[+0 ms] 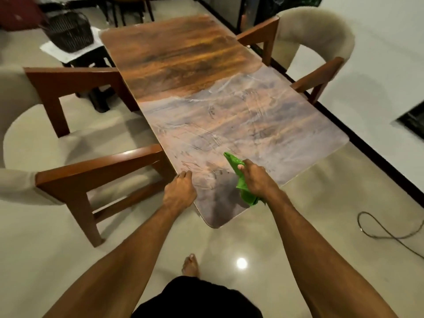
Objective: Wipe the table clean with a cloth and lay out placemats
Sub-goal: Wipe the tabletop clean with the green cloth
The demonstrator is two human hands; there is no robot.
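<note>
Your right grip [257, 177] is clamped around a green cloth [246, 194], thumb on top. One end of the cloth pokes forward and the other trails back beside your wrist, pressed to the tabletop [183, 53] near its near end. Your left grip [181, 191] holds nothing; its loosely bent fingers rest on the tabletop's left edge by the corner, apart from the cloth. Pale streaky smears cover the tabletop's near half; the far half is glossy brown. A left armchair [96, 166] and a right armchair [321, 28] flank it, and a cable [390, 235] lies on the floor.
</note>
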